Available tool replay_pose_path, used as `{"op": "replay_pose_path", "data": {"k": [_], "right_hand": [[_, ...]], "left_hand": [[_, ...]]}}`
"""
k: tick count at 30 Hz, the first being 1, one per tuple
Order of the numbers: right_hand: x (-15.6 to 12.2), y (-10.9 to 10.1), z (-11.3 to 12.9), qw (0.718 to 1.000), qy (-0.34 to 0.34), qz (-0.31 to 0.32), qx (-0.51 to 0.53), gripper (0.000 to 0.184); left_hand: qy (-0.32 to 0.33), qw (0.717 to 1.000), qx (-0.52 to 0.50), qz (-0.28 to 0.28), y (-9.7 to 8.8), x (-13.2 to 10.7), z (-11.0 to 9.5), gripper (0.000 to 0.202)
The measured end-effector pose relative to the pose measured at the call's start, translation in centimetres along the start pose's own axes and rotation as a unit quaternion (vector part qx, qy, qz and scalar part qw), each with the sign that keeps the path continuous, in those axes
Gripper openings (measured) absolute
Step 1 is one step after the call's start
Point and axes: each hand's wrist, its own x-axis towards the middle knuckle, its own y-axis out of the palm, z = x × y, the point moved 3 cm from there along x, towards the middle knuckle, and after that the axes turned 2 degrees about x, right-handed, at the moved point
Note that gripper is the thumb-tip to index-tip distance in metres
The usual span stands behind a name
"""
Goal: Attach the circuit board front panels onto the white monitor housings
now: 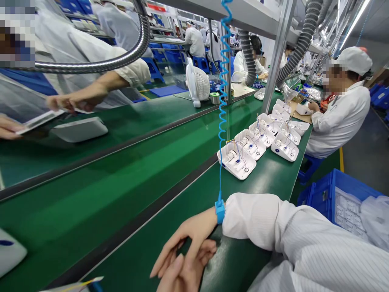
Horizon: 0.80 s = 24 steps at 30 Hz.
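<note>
My right hand (194,231) reaches in from the right, back upward, with a blue wrist strap (220,211) at the wrist. Its fingers stretch apart and nothing shows in them. Below it is my left hand (185,273), entering from the bottom edge, thumb apart from its loosely curled fingers; I see nothing held there. The two hands touch or overlap over the green bench (146,259). At the lower left, yellow and red wires (83,283) stick up from a partly cut-off white part. Higher at the left edge lies a white housing (10,253), also cut off.
Several white open housings (238,160) with wires stand on the bench ahead. A coiled blue cord (224,73) hangs to my wrist. Across the green conveyor (121,174), a co-worker's hand (88,95) hovers near a white casing (79,129). A blue crate (323,194) stands right.
</note>
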Motion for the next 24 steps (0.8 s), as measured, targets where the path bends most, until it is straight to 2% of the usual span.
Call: {"op": "replay_pose_path", "data": {"k": [1,2,3,5,6,7,8,10,13,18,21,24], "right_hand": [[0.0,-0.1,-0.3,0.999,-0.006,-0.032,0.024,0.032],[0.0,-0.3,-0.7,0.995,-0.009,-0.092,0.033,0.03],[0.1,-0.6,-1.1,0.984,-0.01,-0.177,0.024,0.025],[-0.1,-1.2,-1.8,0.931,-0.009,-0.363,-0.042,0.014],[-0.2,-1.4,-2.0,0.899,-0.009,-0.43,-0.085,0.013],[-0.3,-1.5,-2.1,0.873,-0.011,-0.47,-0.128,0.015],[-0.2,-1.5,-2.2,0.86,-0.014,-0.483,-0.166,0.018],[0.0,-1.5,-2.2,0.858,-0.011,-0.459,-0.231,0.021],[0.3,-1.6,-2.4,0.848,0.005,-0.416,-0.328,0.022],[0.7,-1.4,-2.5,0.822,-0.012,-0.402,-0.403,0.013],[0.6,-1.4,-2.5,0.815,-0.026,-0.429,-0.389,0.014],[0.3,-1.4,-2.3,0.806,-0.046,-0.468,-0.359,0.023]], "left_hand": [[0.012,1.0,0.005,-0.003,0.1,0.2,0.0,0.063],[0.026,1.0,0.017,0.0,0.3,0.3,0.1,0.07],[0.041,0.998,0.042,0.009,0.4,0.4,0.1,0.074],[0.07,0.987,0.139,0.035,0.8,0.5,0.3,0.068],[0.09,0.974,0.205,0.047,1.0,0.5,0.4,0.059],[0.115,0.954,0.273,0.058,1.2,0.4,0.5,0.051],[0.142,0.929,0.334,0.066,1.4,0.2,0.7,0.044],[0.199,0.883,0.42,0.072,1.9,-0.1,0.8,0.034],[0.257,0.843,0.466,0.073,2.2,-0.4,0.8,0.028],[0.297,0.828,0.47,0.072,2.3,-0.5,0.5,0.027],[0.29,0.829,0.473,0.07,2.3,-0.5,0.6,0.026],[0.285,0.83,0.474,0.071,2.3,-0.5,0.7,0.027]]}}
